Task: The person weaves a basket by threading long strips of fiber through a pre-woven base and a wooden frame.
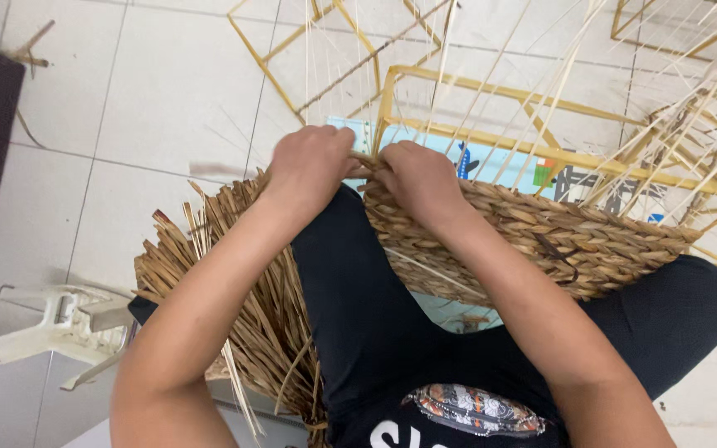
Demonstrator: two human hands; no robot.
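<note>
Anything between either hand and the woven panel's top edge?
Nothing visible. The left hand and right hand both rest on the top edge of the woven panel; the loose straw strands hang off to the left.

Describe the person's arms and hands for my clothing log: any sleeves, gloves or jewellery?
Both forearms are bare, with no sleeves in view. The left hand and right hand wear no gloves; no rings, watch or bracelets show. Below the arms, only dark trousers and a black top with a white print show.
</note>
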